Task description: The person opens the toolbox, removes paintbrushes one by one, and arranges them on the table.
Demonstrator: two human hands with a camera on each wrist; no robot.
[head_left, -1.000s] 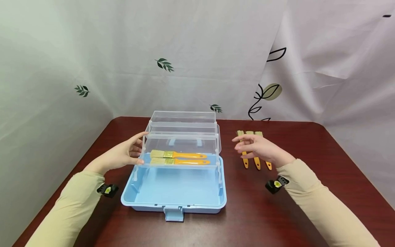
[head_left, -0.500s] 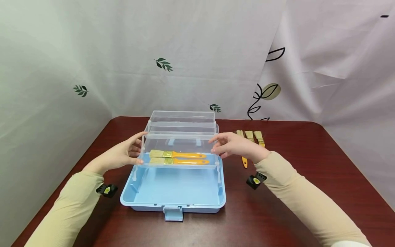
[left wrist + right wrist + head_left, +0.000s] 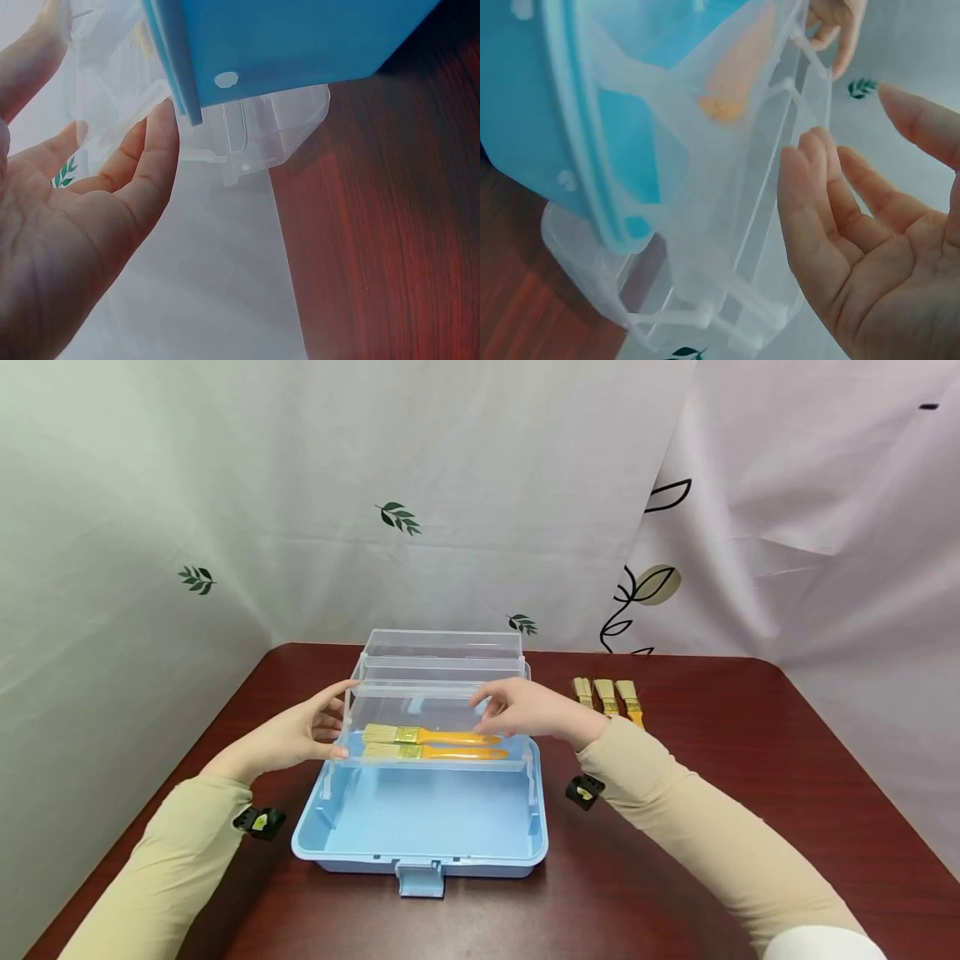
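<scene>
Tabletop: dark red wood, backed by pale curtains with leaf prints.
Toolbox: blue base near the front-left-centre of the tabletop, lid thrown back toward the far edge, clear tiers fanned open; front latch hangs undone.
Clear tray: raised tier over the blue base, holds two brushes.
Left hand: fingers straight and spread, fingertips resting on the tray's left end; the left wrist view shows the palm open beside the clear plastic, gripping nothing.
Right hand: over the tray's right end, fingers relaxed and apart, holding nothing; whether the fingertips touch the plastic, cannot tell.
Brushes in tray: two, orange handles, lying side by side, bristles toward the left.
Loose brushes: three, in a row near the far edge, right of the toolbox, bristles toward the curtain, handles partly hidden by the right sleeve.
Progress (judgement): two of five brushes stowed, three left out; box not yet folded or latched.
</scene>
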